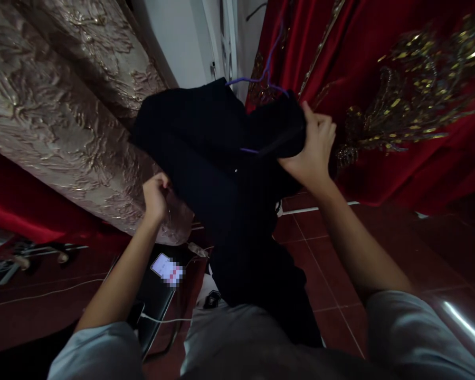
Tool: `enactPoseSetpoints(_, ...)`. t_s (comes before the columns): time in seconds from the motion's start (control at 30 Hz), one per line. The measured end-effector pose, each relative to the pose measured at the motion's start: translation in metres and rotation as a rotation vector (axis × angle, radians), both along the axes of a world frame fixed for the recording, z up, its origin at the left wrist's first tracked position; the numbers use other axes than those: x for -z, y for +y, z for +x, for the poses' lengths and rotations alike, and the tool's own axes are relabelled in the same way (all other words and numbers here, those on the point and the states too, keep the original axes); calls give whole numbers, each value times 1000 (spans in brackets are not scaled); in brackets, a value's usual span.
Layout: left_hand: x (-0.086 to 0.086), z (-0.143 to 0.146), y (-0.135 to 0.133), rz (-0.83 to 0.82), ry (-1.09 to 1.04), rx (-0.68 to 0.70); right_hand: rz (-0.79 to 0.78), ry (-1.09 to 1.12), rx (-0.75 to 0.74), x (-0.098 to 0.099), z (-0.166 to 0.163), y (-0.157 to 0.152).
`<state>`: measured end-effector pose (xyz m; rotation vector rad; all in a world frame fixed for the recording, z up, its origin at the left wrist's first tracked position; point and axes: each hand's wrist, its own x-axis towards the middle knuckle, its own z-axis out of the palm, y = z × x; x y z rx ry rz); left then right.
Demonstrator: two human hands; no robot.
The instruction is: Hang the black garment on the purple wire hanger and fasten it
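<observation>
A black garment (217, 158) hangs in front of me on a purple hanger (261, 79), its lower part falling down toward my lap. My right hand (314, 145) is closed on the garment's upper right corner, near the hanger's end. My left hand (155, 196) pinches the garment's lower left edge, just beside a gold brocade fabric (55, 105).
A red velvet gown with gold embroidery (399, 95) hangs on the right. The gold brocade fabric fills the left. A lit phone (167, 269) with a white cable lies on a dark surface below. The floor is dark red tile (332, 264). A white wall (182, 37) is behind.
</observation>
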<state>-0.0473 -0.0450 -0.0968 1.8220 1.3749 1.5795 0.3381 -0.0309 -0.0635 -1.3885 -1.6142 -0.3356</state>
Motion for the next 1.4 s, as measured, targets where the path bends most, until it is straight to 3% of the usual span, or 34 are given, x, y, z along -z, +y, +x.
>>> enactPoseSetpoints(0.13, 26, 3, -12, -19, 133, -24, -41, -147, -48, -39, 11, 1)
enactPoseSetpoints(0.3, 30, 11, -26, 64, 226, -93, -97, -280, -97, -60, 8, -11)
enactPoseSetpoints(0.53, 18, 43, -42, 241, 270, -55, -50, -236, -180, -54, 12, -15)
enactPoseSetpoints(0.73, -3, 93, -49, 217, 307, 134, 0, -272, -241, -35, 12, -20)
enactPoseSetpoints(0.93, 0, 128, -44, 174, 299, 150, 16, -271, -292, -21, 8, -24)
enactPoseSetpoints(1.03, 7, 135, -38, 186, 199, 157, 43, -73, -303, -5, -10, -37)
enactPoseSetpoints(1.2, 22, 144, -30, 91, -95, 196, 170, 646, -380, 52, -65, -56)
enactPoseSetpoints(1.3, 28, 146, -27, 92, -201, 182, -8, 1047, -532, 91, -91, -56)
enactPoseSetpoints(1.4, 29, 144, -31, 114, -197, 119, -158, 1258, -573, 119, -104, -48)
